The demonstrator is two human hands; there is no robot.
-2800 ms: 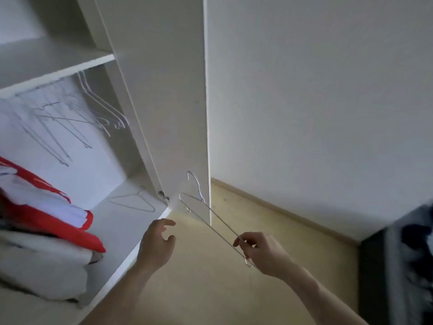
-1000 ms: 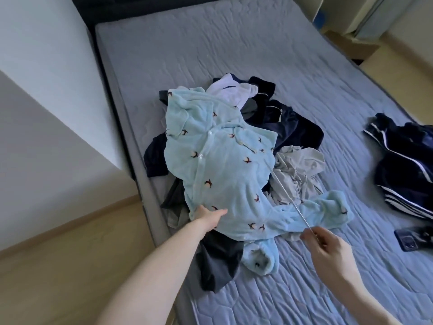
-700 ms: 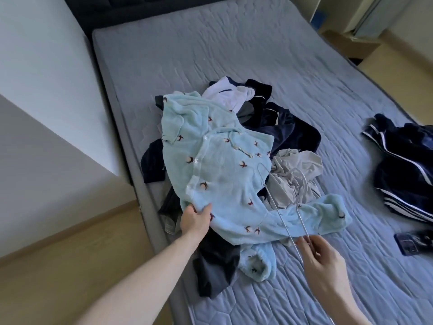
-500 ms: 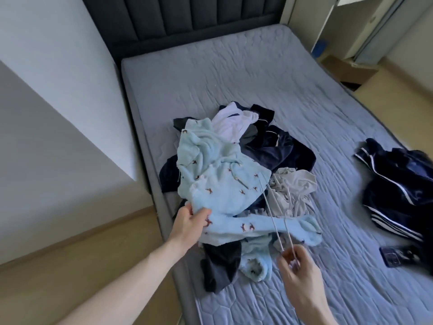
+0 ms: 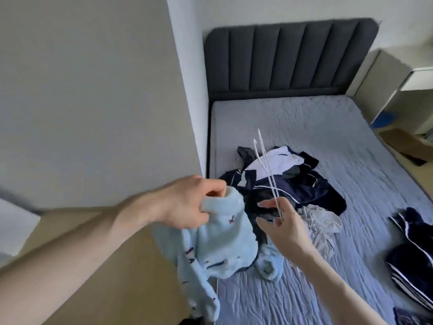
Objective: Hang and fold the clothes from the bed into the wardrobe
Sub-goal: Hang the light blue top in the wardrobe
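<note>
Nearest us, our left hand point(image 5: 187, 202) grips the top edge of a light blue fleece garment point(image 5: 218, 245) in curled fingers, holding it up at the bed's near edge. Our right hand point(image 5: 281, 226) pinches a white wire hanger point(image 5: 267, 170) between thumb and fingers, other fingers spread. Beyond, dark clothes point(image 5: 293, 184) lie piled on the grey mattress point(image 5: 304, 123) before a dark headboard point(image 5: 288, 57).

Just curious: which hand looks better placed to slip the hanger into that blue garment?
Probably the right hand: it already holds the wire hanger beside the light blue garment, which the left hand grips up off the bed.
</note>
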